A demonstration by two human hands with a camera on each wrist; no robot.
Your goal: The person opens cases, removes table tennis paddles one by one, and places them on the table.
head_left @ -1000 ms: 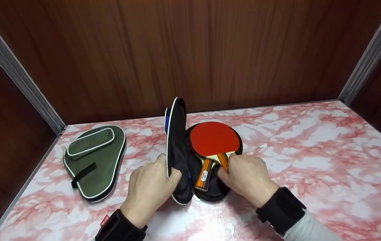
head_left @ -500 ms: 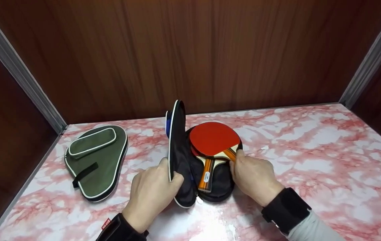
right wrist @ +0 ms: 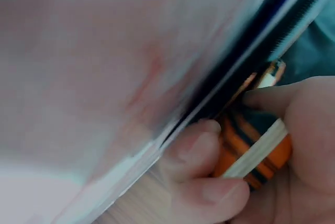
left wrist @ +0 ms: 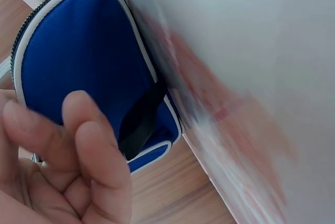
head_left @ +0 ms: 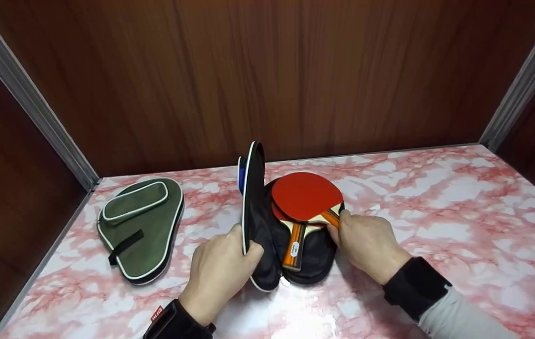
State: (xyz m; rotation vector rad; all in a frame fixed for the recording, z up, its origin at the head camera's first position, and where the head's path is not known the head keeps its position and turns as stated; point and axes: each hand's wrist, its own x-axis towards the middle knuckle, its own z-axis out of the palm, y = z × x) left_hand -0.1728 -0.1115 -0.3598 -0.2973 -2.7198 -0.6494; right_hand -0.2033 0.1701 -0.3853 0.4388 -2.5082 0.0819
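Note:
A table tennis bat case with blue outside, black lining and white piping lies unzipped on the table. My left hand pinches the edge of its raised flap, which stands nearly upright. Two bats rest over the case's right half. The upper bat shows red rubber, and its handle sits slantwise in the grip of my right hand. Beneath it, the lower bat points its striped orange handle toward me; its blade is mostly covered.
A green bat case with white piping and a black strap lies on the left of the pink marbled table. Brown wood panels rise behind the table and at both sides.
My right hand has shifted rightward, swinging the upper bat's handle away from the lower bat's handle. My left hand keeps holding the flap up.

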